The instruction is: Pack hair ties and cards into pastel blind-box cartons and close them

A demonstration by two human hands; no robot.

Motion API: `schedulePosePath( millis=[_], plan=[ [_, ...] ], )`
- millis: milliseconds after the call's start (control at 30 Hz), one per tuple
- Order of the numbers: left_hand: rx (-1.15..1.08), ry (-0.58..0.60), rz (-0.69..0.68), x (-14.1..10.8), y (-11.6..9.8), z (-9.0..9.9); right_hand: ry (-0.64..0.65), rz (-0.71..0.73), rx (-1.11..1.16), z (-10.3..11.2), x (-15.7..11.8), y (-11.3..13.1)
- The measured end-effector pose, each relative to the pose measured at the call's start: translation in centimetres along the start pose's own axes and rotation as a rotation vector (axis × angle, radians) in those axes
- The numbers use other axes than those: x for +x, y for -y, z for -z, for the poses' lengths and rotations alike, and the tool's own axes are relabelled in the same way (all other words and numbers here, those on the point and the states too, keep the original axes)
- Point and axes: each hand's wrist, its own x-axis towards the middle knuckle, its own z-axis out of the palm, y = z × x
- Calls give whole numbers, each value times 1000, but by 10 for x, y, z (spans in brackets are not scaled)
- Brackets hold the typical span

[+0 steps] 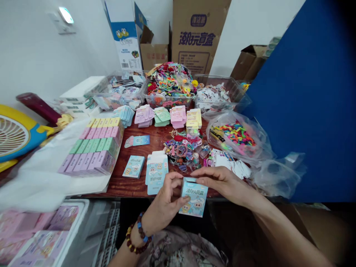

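Note:
A small light blue cardboard box [198, 198] with cartoon figures is held upright just off the table's front edge. My left hand [165, 204] grips its left side, thumb across the front. The fingers of my right hand [222, 182] pinch at the box's top edge, where a dark gap shows at the flap; what lies inside is hidden. Beside my left hand is a flattened light blue carton [157, 172]. Another light blue box [134, 166] lies to its left, below a small blue card [141, 140]. Hair ties and trinkets [182, 150] are heaped beyond my hands.
Rows of pastel boxes [91, 146] stand at left near a yellow-blue fan [16, 133]. Stacks of flat cartons [178, 115] line the middle. Behind them is a heaped tub of trinkets [171, 83]. A bag of colourful pieces [236, 135] and a blue panel [303, 111] are at right.

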Motion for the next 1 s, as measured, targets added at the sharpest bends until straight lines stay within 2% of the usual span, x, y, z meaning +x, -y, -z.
schedulePosePath(
  millis=[233, 500, 567, 700, 767, 867, 1000],
  plan=[
    [35, 28, 0, 1, -2, 2, -16, -34, -82, -4, -2, -5],
    [58, -59, -1, 1, 2, 1, 94, 170, -298, -2, -8, 5],
    [11, -67, -15, 1, 2, 0, 48, 202, -329, -3, -11, 3],
    [-105, -43, -10, 4, 1, 3, -183, 249, -324, -10, -16, -12],
    [-114, -30, 2, 4, 1, 7, -231, 280, -291, -13, -16, -19],
    [-97, -8, 18, 3, 3, 13, -179, 302, -208, -15, -14, -26],
    [-71, -2, 62, -5, 3, 25, -64, 205, -110, -18, 2, -29]
  ],
)
